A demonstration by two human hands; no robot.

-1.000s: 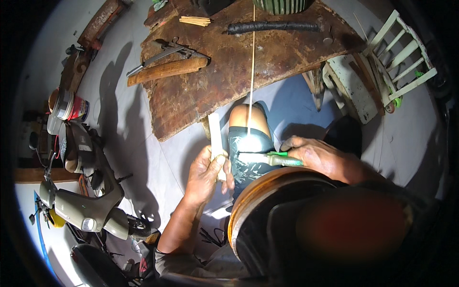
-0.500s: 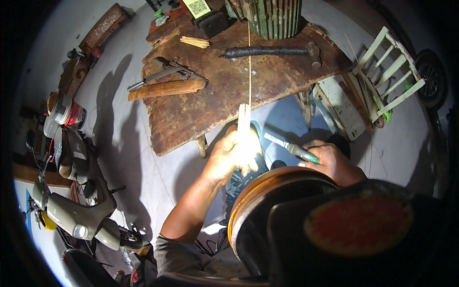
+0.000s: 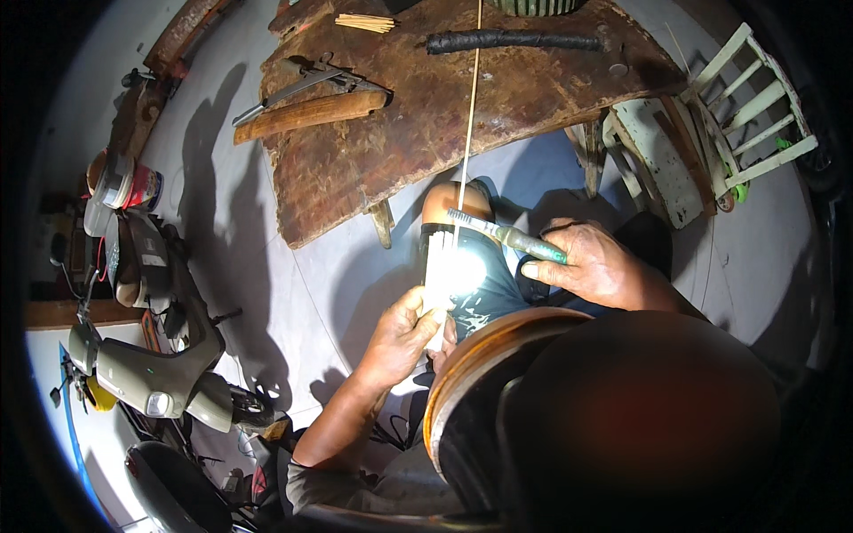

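Observation:
In my left hand (image 3: pixel 400 333), closed around its lower end, is a bundle of pale thin sticks (image 3: pixel 437 266). A long thin strip (image 3: pixel 471 115) runs from beside the bundle up across the table; glare hides where its lower end lies. My right hand (image 3: pixel 582 262) is wrapped round a small tool (image 3: pixel 529 244) with a grey-green handle and a narrow head marked by a row of dark teeth or ridges. The tool's head overlaps the strip just above the bundle; whether it touches cannot be told. Both hands are over my lap, short of the table edge.
On the worn wooden table (image 3: pixel 355 186) lie a hammer with a black-wrapped handle (image 3: pixel 515 41), a wooden piece beside metal tools (image 3: pixel 311 115), and more short sticks (image 3: pixel 364 22). A white chair (image 3: pixel 755 111) stands right, a scooter (image 3: pixel 151 364) left. A dark orange-rimmed object (image 3: pixel 480 355) blocks the lower right.
My right hand has brought the tool up and left, to the strip. My left hand and the bundle sit lower and further left in view. The whole table has shifted upward in the picture.

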